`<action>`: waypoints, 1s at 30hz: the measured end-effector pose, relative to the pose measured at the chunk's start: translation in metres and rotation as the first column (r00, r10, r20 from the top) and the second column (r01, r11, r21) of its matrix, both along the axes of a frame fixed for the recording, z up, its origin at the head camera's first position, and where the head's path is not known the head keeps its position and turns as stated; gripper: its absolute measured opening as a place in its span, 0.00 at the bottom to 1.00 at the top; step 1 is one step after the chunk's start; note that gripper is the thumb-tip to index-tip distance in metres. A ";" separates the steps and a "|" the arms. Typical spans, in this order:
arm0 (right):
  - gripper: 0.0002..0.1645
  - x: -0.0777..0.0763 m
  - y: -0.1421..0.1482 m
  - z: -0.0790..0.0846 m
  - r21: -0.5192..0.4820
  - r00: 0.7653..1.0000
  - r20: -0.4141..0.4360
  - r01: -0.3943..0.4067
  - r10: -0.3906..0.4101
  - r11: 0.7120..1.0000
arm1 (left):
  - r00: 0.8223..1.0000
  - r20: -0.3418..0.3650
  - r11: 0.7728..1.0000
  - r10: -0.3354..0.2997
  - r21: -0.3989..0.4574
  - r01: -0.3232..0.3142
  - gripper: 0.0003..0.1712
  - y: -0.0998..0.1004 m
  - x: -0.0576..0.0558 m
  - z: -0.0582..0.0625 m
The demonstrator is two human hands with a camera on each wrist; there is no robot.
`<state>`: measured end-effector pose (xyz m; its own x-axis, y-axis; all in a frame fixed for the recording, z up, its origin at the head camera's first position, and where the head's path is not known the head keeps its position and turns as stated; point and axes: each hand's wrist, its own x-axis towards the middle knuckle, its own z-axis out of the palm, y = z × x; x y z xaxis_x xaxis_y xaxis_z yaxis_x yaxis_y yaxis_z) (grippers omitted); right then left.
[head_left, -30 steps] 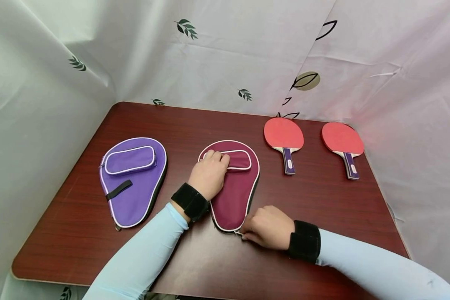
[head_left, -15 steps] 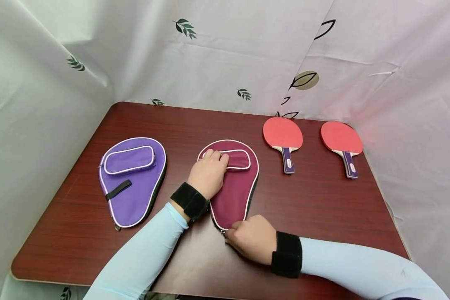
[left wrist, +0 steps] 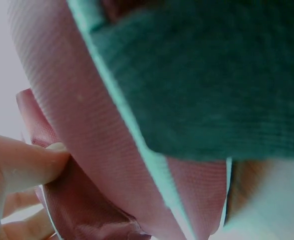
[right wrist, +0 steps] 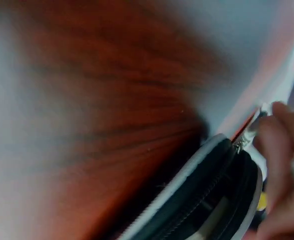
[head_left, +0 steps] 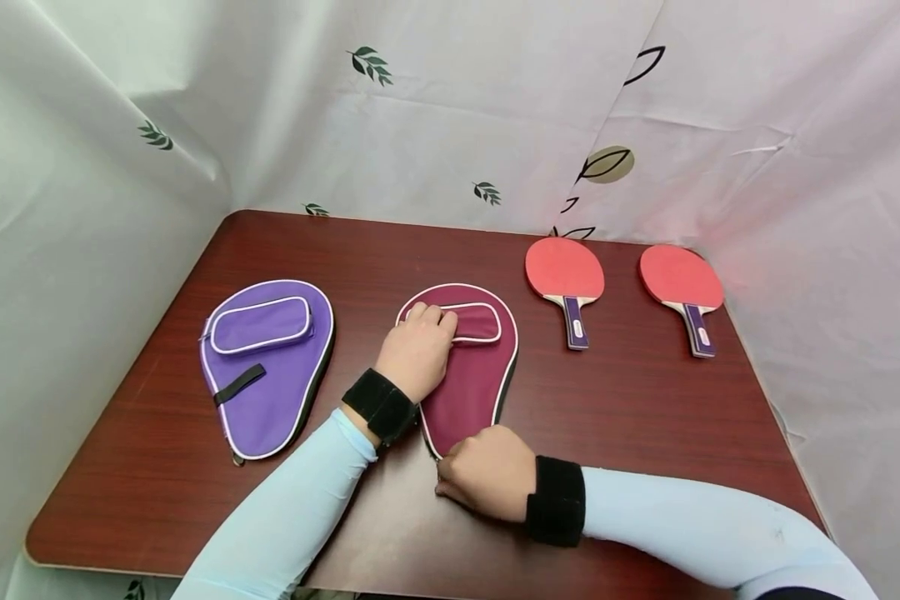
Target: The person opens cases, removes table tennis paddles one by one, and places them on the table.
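Observation:
A maroon table tennis bat case with white piping lies flat at the middle of the table. My left hand grips its small raised pocket; in the left wrist view the thumb presses on the maroon cloth, with fingers behind. At the case's narrow near end, my right hand pinches the zipper pull. The right wrist view shows the zip parted, with a dark gap and something pale inside that I cannot make out. The right hand hides the zipper pull in the head view.
To the left lies a purple bat case with a black strap. Two red table tennis bats lie at the back right, handles toward me. White leaf-print cloth surrounds the brown table behind and at the sides.
My right hand has moved left around the case's narrow end, along the zip. The left hand keeps its hold on the pocket, and the case stays in place.

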<state>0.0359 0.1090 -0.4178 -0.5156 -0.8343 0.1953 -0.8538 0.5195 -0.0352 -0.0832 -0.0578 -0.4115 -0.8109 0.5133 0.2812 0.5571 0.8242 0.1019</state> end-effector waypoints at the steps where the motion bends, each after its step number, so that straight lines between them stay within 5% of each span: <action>1: 0.14 -0.005 0.005 0.000 -0.073 0.998 0.057 -0.003 0.007 0.997 | 1.000 0.004 1.000 -0.001 0.001 0.001 0.09 0.000 0.000 0.000; 3: 0.11 -0.021 0.017 0.002 -0.236 0.986 0.168 0.031 0.009 0.971 | 1.000 0.006 1.000 -0.004 0.006 0.004 0.09 0.000 -0.001 0.000; 6: 0.07 -0.051 0.042 0.007 -0.425 0.939 0.335 0.220 -0.074 0.878 | 1.000 0.004 1.000 -0.003 0.014 0.003 0.10 -0.001 -0.003 0.000; 9: 0.06 -0.083 0.073 0.010 -0.434 0.823 0.517 0.490 -0.236 0.756 | 1.000 0.000 1.000 -0.003 0.020 0.003 0.11 -0.002 -0.003 0.000; 12: 0.07 -0.107 0.101 0.007 -0.337 0.689 0.633 0.656 -0.353 0.675 | 1.000 -0.003 1.000 -0.007 0.022 0.007 0.12 -0.004 -0.003 -0.001; 16: 0.12 -0.124 0.125 -0.005 -0.233 0.590 0.710 0.712 -0.384 0.662 | 1.000 -0.006 0.999 -0.013 0.029 0.013 0.11 -0.004 -0.002 -0.003; 24: 0.17 -0.134 0.130 -0.019 -0.185 0.392 0.891 0.774 -0.230 0.605 | 1.000 -0.017 0.999 -0.014 0.037 0.015 0.09 -0.005 -0.003 -0.006; 30: 0.17 -0.137 0.123 -0.023 -0.176 0.344 0.923 0.773 -0.169 0.610 | 1.000 -0.023 0.999 -0.014 0.045 0.015 0.10 -0.006 -0.003 -0.007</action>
<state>-0.1012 0.2320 -0.4411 -0.9264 -0.2701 -0.2623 0.1260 0.4342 -0.8920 -0.0859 -0.0638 -0.4180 -0.7968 0.5110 0.3225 0.5712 0.8111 0.1259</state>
